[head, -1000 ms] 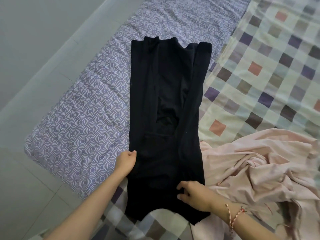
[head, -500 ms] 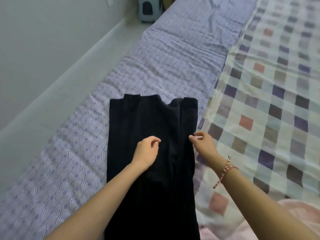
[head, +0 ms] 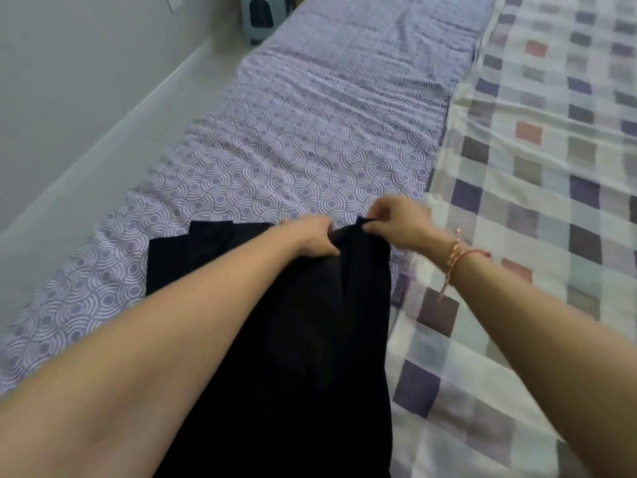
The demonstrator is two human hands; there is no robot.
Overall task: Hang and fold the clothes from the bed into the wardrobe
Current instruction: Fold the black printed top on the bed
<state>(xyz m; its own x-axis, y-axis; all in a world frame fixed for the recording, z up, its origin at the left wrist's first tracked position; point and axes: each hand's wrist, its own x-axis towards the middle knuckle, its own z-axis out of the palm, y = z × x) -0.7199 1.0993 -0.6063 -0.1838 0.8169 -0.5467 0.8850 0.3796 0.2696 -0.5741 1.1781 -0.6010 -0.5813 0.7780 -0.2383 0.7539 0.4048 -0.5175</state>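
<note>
Left hand: the left hand [head: 312, 238] has its fingers curled and its thumb tucked under, and it grips the far edge of the black garment [head: 293, 339] near the middle of that edge.
Right hand: the right hand [head: 400, 220] is close beside the left, almost touching it. Its fingertips are bent down, and it pinches the same far edge at the right corner, where the cloth is lifted a little off the bed.
Wrist: a thin pink-and-red cord bracelet [head: 458, 257] is tied around the right wrist, with a loose end hanging below it.
Forearms: both are bare. The left one crosses over the near left part of the garment.
Black garment: it lies lengthwise on the bed, pointing away from the person. The far left corner lies flat, the cloth bunches between the two hands, and the near end runs out of the bottom of the view. Blur hides what kind of garment it is.
Under the garment: most of it rests on the purple sheet [head: 310, 132], which has a white ring pattern. The right edge of the garment lies along the border with the checked blanket [head: 534, 201].
Checked blanket: it has purple, grey and pink squares on white and covers the right side of the bed.
Left of the bed: the pale grey floor [head: 86, 215] runs along a grey wall [head: 69, 63].
Far end: a small grey-blue object [head: 262, 15] stands on the floor just beside the sheet, too blurred to identify.
</note>
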